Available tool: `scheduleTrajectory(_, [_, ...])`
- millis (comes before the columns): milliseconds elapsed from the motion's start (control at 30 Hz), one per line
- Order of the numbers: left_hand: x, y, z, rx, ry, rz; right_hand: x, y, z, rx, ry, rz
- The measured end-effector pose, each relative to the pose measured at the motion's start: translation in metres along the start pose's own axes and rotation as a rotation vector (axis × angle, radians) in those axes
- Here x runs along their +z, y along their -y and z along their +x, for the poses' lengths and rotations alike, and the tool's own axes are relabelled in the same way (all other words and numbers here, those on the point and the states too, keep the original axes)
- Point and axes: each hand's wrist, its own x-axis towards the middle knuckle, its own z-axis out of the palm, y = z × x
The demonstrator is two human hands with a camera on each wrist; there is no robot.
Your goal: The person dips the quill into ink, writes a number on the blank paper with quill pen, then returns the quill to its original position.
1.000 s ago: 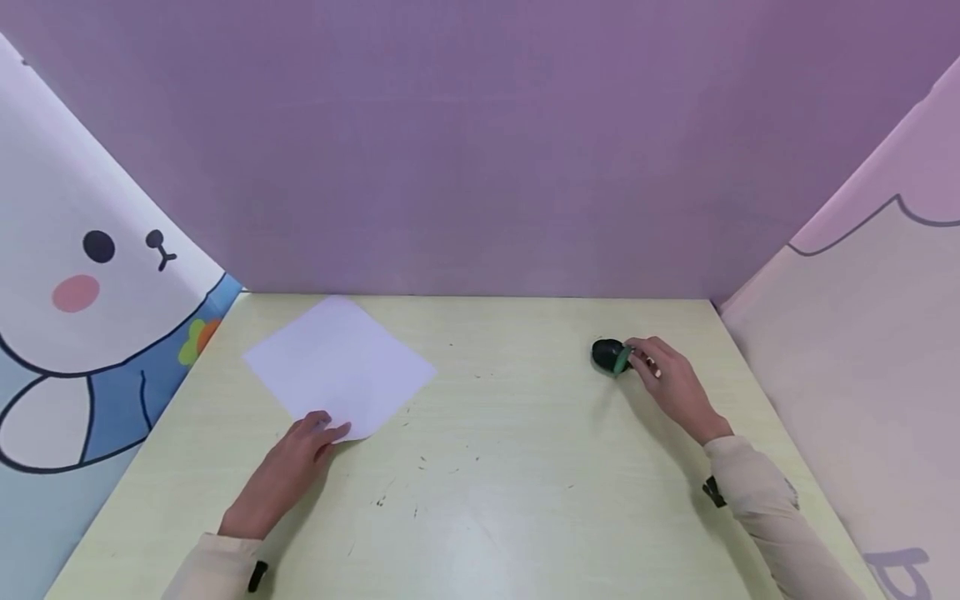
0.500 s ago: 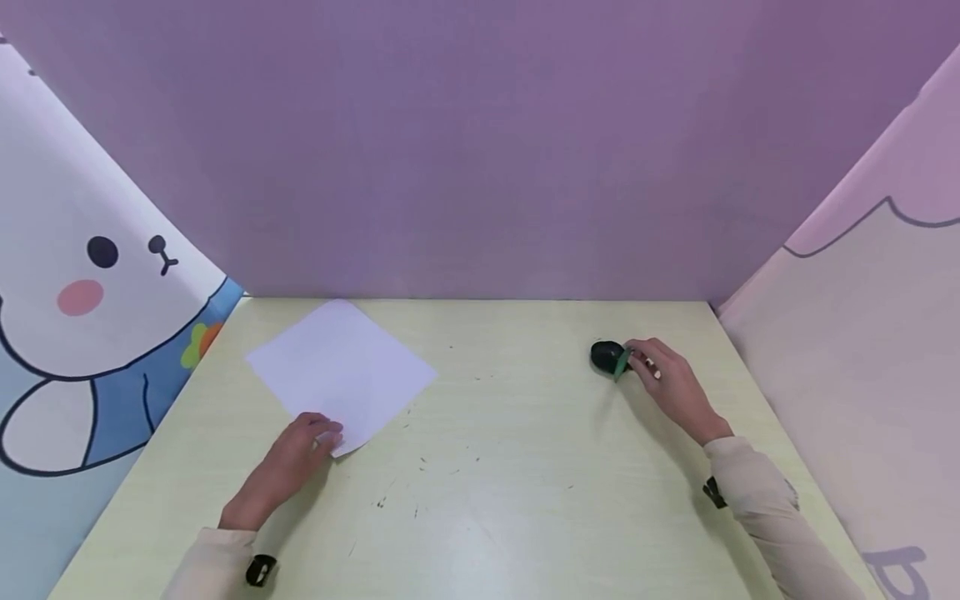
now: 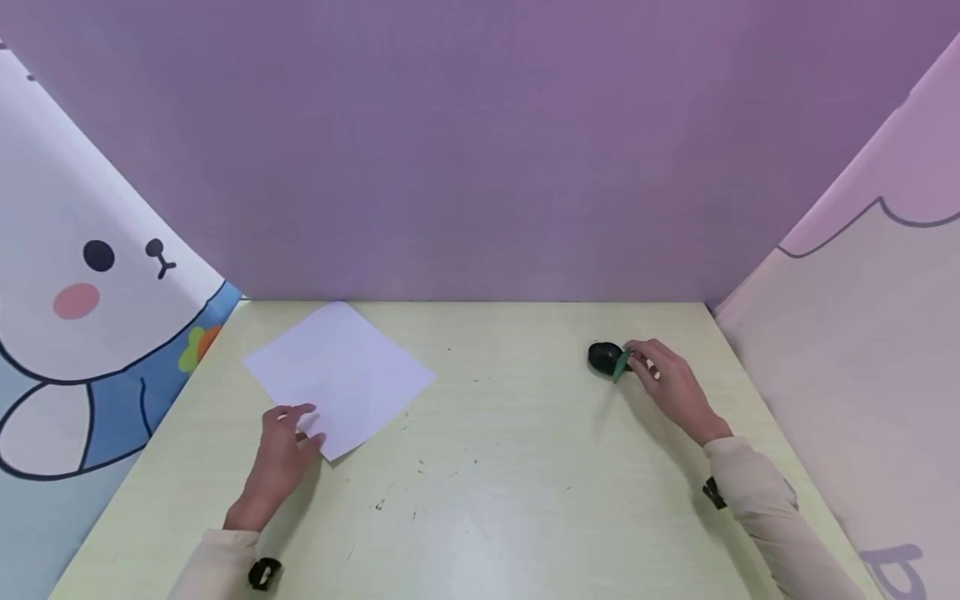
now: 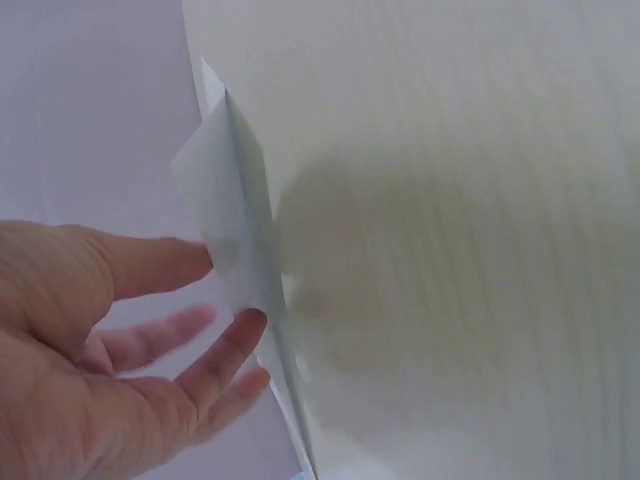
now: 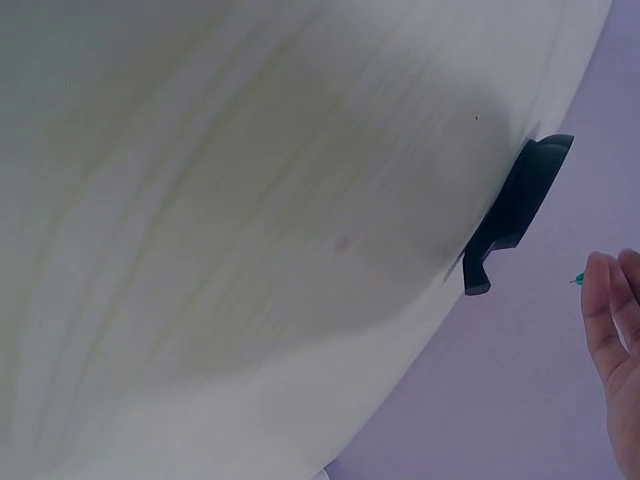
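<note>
A square sheet of white paper [image 3: 345,367] lies at the back left of the table, one corner pointing toward me. My left hand [image 3: 281,454] is at its near-left edge, fingers spread and thumb close to the near corner. In the left wrist view, fingertips [image 4: 250,325] meet the paper's [image 4: 225,180] raised, bent edge. At the back right, my right hand [image 3: 671,387] pinches a small green leaf-shaped piece [image 3: 622,365]. Right beside it sits a black rounded object [image 3: 604,357]; the right wrist view shows it as a shallow pan-like shape [image 5: 525,195] with a short handle.
Both hands work over a pale wood-grain table [image 3: 487,467] with small dark marks on its middle. A purple wall [image 3: 480,150] rises at the back edge. Side panels flank the table, the left one [image 3: 112,333] with a cartoon animal.
My left hand has drawn left along the paper's edge and its fingers have spread, baring the near corner, which lies lower now. The right hand has hardly moved.
</note>
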Motion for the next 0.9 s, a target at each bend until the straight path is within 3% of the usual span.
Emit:
scheduleTrajectory(100, [-0.003,-0.002,0.002,-0.106,0.031,-0.026,-0.001,0.0,0.002,0.005,0.003,0.0])
scheduleTrajectory(167, [-0.005,-0.001,0.003,-0.142,0.048,-0.028,-0.001,0.0,0.003,0.007,0.004,0.005])
scheduleTrajectory(467, [-0.007,0.001,0.008,-0.15,0.032,-0.048,-0.001,0.0,0.008,0.022,-0.012,0.0])
scheduleTrajectory(900, [-0.01,0.005,0.012,-0.292,0.051,-0.118,0.006,0.0,0.012,0.039,-0.015,0.026])
